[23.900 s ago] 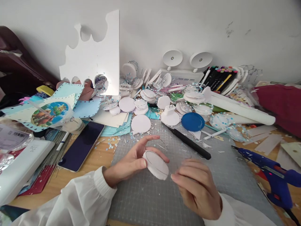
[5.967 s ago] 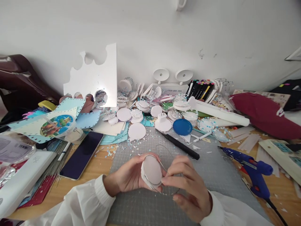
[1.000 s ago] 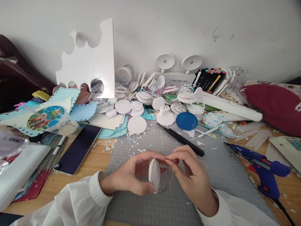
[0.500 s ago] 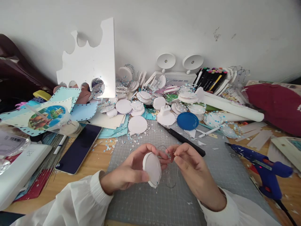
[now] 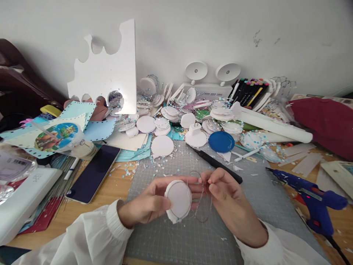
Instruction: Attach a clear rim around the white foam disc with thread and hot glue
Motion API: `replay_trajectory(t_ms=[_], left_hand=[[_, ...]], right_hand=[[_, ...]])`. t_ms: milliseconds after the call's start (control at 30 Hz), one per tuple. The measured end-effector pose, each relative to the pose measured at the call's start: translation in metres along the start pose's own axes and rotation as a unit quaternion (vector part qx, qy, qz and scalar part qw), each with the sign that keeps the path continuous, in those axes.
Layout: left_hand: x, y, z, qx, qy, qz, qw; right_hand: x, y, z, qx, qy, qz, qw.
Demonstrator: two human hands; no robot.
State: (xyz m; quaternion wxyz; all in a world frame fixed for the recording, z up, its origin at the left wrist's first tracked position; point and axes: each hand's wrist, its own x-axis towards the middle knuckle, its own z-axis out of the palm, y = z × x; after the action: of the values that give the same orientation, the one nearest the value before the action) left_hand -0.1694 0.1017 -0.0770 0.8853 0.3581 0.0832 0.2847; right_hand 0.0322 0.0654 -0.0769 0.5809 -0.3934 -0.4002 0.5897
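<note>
My left hand (image 5: 156,200) grips a round white foam disc (image 5: 179,200), thumb on its near face and fingers behind it. Thin wire (image 5: 202,221) loops out from the disc's edge and hangs in curls between my hands. My right hand (image 5: 223,195) pinches a part of that wire with thumb and fingertips, just right of the disc. Both hands hover over the grey cutting mat (image 5: 154,239). A black pen-like cutter (image 5: 217,163) lies beyond my right hand.
At right lies a blue glue gun (image 5: 311,200) with a red light. A phone (image 5: 93,173) and a lidded cup (image 5: 63,138) stand left. Behind are a blue round lid (image 5: 221,142), piled white discs (image 5: 162,146), a cut-out white board (image 5: 110,73) and markers (image 5: 249,92).
The disc has turned so its flat face shows more fully toward me. The fingers of my left hand have straightened behind it, and the wire loops hang wider.
</note>
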Motion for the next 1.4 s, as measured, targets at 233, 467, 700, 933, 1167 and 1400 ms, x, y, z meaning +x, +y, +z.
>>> replay_trajectory(t_ms=[233,467,700,933,1167,1400], left_hand=[[0.001,-0.001,0.000,-0.027,0.059,-0.023,0.998],[0.005,-0.004,0.000,0.012,0.103,-0.015,0.995],[0.004,-0.007,-0.003,0.062,0.153,-0.040,0.986],[0.003,-0.002,-0.007,0.127,0.102,-0.031,0.986],[0.002,0.000,-0.009,0.225,0.057,0.049,0.971],[0.002,-0.006,-0.008,0.185,0.096,0.016,0.978]], right_hand=[[0.001,0.001,-0.001,0.010,0.034,-0.027,0.999],[0.003,0.007,-0.003,0.021,0.074,-0.004,0.997],[0.002,0.005,0.001,0.029,0.074,0.022,0.997],[0.003,0.003,-0.001,0.082,0.107,0.086,0.987],[0.004,0.001,0.000,0.112,0.121,0.136,0.977],[0.002,0.003,-0.001,0.104,0.078,0.066,0.989]])
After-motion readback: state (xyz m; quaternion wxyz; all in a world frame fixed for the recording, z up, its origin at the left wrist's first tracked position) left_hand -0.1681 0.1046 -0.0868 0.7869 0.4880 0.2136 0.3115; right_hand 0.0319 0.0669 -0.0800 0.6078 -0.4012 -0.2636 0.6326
